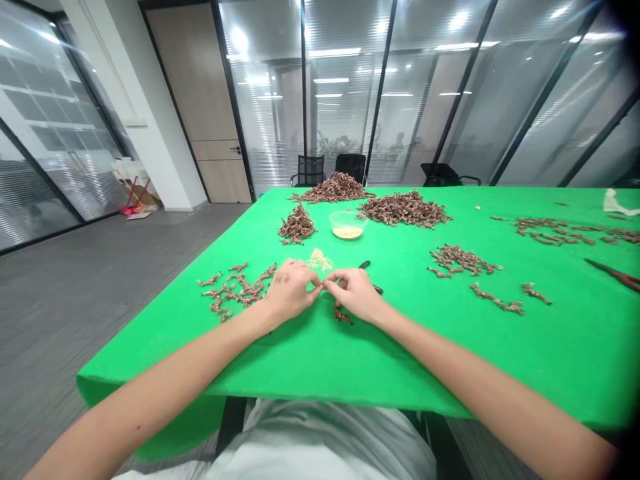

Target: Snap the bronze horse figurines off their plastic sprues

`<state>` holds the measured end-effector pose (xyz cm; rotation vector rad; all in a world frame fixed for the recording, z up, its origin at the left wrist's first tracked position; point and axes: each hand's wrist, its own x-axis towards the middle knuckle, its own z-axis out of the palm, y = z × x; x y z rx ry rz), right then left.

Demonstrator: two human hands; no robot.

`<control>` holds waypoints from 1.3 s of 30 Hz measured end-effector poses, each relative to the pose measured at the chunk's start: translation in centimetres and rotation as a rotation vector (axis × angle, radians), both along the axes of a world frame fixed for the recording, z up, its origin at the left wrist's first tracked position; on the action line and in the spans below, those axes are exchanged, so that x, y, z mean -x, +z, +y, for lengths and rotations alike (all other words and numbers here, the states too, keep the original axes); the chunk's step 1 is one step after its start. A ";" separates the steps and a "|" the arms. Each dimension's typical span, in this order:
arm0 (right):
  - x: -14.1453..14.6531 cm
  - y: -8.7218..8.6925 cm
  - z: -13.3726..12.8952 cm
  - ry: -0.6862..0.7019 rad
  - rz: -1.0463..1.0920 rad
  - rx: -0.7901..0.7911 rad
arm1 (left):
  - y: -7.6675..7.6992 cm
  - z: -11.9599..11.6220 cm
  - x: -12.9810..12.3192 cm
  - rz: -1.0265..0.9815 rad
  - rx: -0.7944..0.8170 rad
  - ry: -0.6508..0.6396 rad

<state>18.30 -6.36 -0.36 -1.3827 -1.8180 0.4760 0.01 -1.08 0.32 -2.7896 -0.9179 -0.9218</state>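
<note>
My left hand (293,288) and my right hand (354,292) meet at their fingertips above the green cloth. Each pinches with thumb and forefinger; whatever lies between the tips is too small to make out. Just below my right hand is a brown, knobbly, twisted dried piece (342,315), partly covered by the fingers. Beyond the fingertips lies a small heap of pale grains (319,260). A black-handled tool (378,289) shows in part behind my right hand. Loose twisted brown pieces (243,288) are scattered beside my left hand.
A clear bowl (349,225) with pale grains stands farther back. Around it rise brown heaps: a small one (297,225), a large one (406,209) and another at the far edge (336,188). More pieces (463,259) and red-handled pliers (617,273) lie to the right.
</note>
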 end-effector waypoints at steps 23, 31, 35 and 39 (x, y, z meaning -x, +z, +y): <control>0.0 -0.4 0.4 0.019 -0.003 -0.039 | 0.2 -0.8 -0.2 0.037 0.100 0.178; -0.1 -0.2 0.1 0.063 -0.049 -0.068 | -0.2 -0.5 -0.1 0.061 0.118 0.177; 0.0 0.1 -0.1 0.078 -0.063 -0.073 | -0.1 -0.6 -0.2 0.067 0.127 0.185; 0.0 0.2 -0.2 0.093 -0.059 -0.056 | 0.0 -0.9 -0.3 0.077 0.136 0.177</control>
